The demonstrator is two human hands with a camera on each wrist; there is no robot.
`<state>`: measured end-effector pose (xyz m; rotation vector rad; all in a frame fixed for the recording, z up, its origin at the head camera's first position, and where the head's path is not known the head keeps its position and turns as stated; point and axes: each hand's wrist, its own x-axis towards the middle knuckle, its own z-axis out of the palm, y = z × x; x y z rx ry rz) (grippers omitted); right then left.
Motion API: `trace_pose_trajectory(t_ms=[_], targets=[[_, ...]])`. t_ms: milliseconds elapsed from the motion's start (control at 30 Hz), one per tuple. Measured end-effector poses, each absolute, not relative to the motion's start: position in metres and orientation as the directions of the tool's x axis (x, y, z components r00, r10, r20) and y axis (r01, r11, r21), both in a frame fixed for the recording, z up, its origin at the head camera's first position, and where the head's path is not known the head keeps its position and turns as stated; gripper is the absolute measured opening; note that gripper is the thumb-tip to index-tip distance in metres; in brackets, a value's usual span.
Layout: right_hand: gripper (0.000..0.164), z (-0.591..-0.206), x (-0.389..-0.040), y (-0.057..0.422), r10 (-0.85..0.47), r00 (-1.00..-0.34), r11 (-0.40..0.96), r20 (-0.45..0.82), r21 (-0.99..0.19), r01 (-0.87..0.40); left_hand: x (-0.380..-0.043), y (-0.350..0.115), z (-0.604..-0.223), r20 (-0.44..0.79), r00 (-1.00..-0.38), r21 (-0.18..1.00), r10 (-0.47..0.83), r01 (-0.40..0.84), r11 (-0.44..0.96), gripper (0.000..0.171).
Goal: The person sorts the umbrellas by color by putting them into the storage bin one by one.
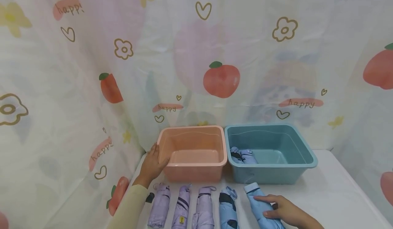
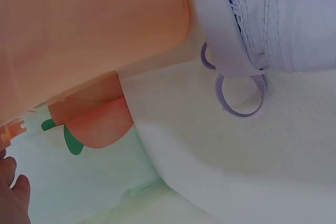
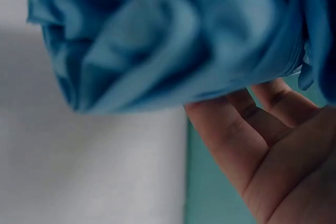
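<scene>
Right hand: fingers grip the light-blue folded umbrella, nearside of the teal basin
Left hand: fingers spread, touching left edge of peach basin
Desk: stretches right past teal basin

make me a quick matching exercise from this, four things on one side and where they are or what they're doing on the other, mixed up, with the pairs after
Column 1
1. left hand
2. right hand
3. teal tub
4. three purple umbrellas

Column 2
A. has folded bundles inside
B. lying in front of the peach tub
C. gripping a blue umbrella
D. at the peach tub's left edge

Pairs: 1-D, 2-C, 3-A, 4-B
</scene>
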<state>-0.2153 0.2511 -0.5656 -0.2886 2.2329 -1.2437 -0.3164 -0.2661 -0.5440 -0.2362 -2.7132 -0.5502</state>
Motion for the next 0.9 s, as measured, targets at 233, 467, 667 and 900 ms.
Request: trace_pose_trajectory(t_ms=[233,467,667,900], targets=[[0.056,-0.53,-0.21,0.272,-0.512,-0.824,0.526,-0.242,-0.847,-0.079,-0.315,-0.267,-0.545,0.38,-0.92,0.345,0.094,0.235,0.909,0.086],[0.051,-0.496,-0.209,0.288,-0.568,-0.811,0.532,-0.137,-0.813,-0.235,-0.318,-0.268,-0.547,0.37,-0.925,0.34,0.086,0.221,0.914,0.087],[0.052,-0.47,-0.219,0.298,-0.555,-0.83,0.527,-0.058,-0.796,-0.297,-0.32,-0.269,-0.547,0.365,-0.928,0.342,0.073,0.207,0.917,0.087],[0.056,-0.446,-0.244,0.307,-0.5,-0.866,0.595,-0.031,-0.738,-0.318,-0.321,-0.269,-0.549,0.353,-0.932,0.347,0.078,0.208,0.915,0.087]])
